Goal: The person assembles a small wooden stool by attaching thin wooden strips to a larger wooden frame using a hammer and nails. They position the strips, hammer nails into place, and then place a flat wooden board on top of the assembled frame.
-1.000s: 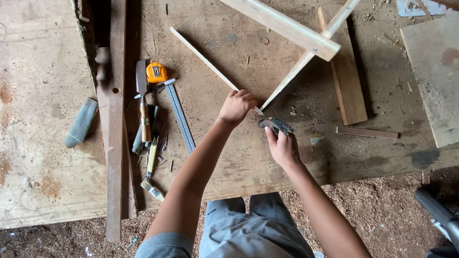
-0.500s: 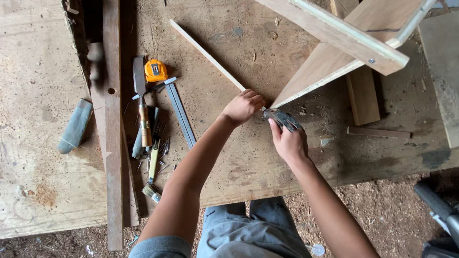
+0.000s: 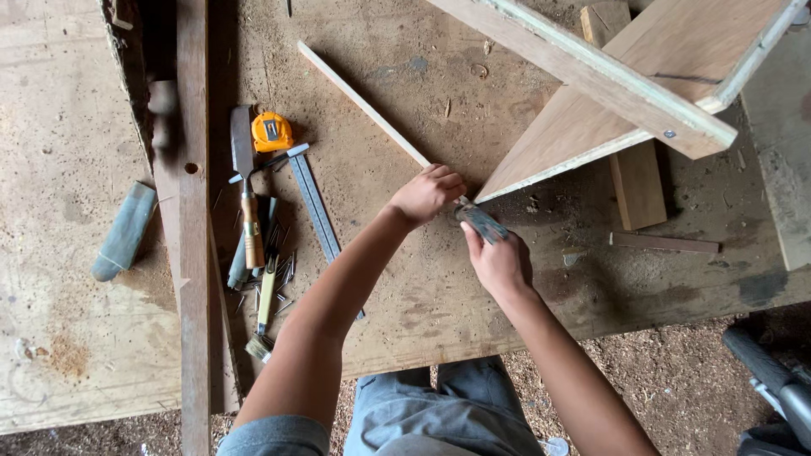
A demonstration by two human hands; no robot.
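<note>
Where both hands meet, right hand (image 3: 497, 263) hides its tool (image 3: 483, 223) — thin strip (image 3: 365, 106) end covered.

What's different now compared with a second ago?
The wooden frame has swung lower and closer, now hanging over more of the bench. The left hand still pinches the thin wooden strip; the right hand still grips the small dark tool, neither let go. The tape measure and chisel lie as before.

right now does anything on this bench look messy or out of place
Loose nails lie scattered on the worn plywood bench among the wooden-handled chisel and small brush, left of the left hand. Sawdust litters the surface. The right hand grips a dark tool. Nothing looks broken.
</note>
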